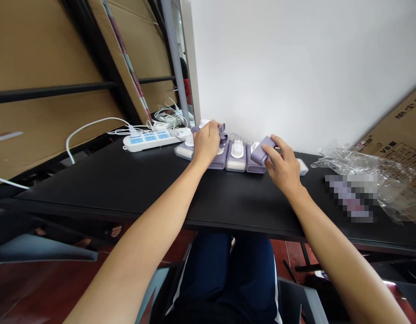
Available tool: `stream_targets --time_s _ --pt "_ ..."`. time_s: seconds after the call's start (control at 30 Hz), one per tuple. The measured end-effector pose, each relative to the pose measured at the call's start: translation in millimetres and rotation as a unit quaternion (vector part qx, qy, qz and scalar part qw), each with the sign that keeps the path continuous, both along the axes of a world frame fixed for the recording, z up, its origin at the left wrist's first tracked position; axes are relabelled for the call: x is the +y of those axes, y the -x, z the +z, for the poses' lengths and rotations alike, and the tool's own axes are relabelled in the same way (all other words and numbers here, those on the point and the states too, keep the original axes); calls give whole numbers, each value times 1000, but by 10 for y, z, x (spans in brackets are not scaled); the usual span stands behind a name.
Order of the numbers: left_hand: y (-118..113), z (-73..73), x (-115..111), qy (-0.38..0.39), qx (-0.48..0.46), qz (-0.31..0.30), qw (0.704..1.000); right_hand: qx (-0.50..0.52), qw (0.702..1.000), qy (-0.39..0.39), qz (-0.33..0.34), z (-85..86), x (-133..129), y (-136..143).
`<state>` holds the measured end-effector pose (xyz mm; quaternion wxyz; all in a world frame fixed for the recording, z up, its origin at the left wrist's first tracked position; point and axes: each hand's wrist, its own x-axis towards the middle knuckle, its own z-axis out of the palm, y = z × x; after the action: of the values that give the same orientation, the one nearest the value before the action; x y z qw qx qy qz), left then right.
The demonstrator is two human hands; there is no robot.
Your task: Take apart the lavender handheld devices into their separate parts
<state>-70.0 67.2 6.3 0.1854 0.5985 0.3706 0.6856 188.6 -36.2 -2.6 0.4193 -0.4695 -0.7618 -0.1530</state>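
Note:
A row of purple and white devices (236, 163) with round white tops stands on the black table (133, 180) near the wall. Over the left part of the row, my left hand (207, 141) has its fingers closed on a purple strap (223, 135). My right hand (282, 163) grips a folded purple band (263, 150) between thumb and fingers, above the right part of the row. The white end of another device (301, 167) shows just right of my right hand.
A white power strip (150, 139) with tangled cables lies at the back left. Clear plastic wrap (363, 166) and a blurred-out object (351, 200) are on the right, beside a cardboard box (393, 139). A white wall (289, 67) rises behind.

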Motion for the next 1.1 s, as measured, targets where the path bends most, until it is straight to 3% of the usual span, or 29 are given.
stream_targets --time_s 0.1,0.23,0.33,0.43,0.5,0.6,0.67,0.77,0.83,0.97,1.1 --pt "28 29 -19 19 1 32 999 60 998 -4 0 22 0 -2" --pt "-14 71 -113 -9 16 52 998 259 966 -10 -12 62 62 -59" --pt "-129 63 -268 -31 88 47 995 382 924 -10 -23 87 158 -192" --pt "-337 -38 -491 -35 217 13 976 452 892 -7 -28 103 265 -356" --pt "-537 -160 -636 -53 340 -47 938 486 873 -7 -41 110 325 -441" --pt "-905 -340 -772 -109 516 -152 836 517 854 -6 -57 120 379 -505" --pt "-1152 -396 -787 -141 566 -171 794 528 847 -6 -61 126 389 -513" --pt "-1413 -367 -732 -129 524 -138 831 535 843 1 -58 128 377 -513" --pt "-1455 -319 -680 -109 475 -153 860 536 842 6 -56 126 361 -519" --pt "-1244 -257 -576 -81 413 -170 891 534 844 33 -36 135 327 -507" --pt "-995 -170 -428 4 231 -123 965 543 829 128 40 162 262 -385"
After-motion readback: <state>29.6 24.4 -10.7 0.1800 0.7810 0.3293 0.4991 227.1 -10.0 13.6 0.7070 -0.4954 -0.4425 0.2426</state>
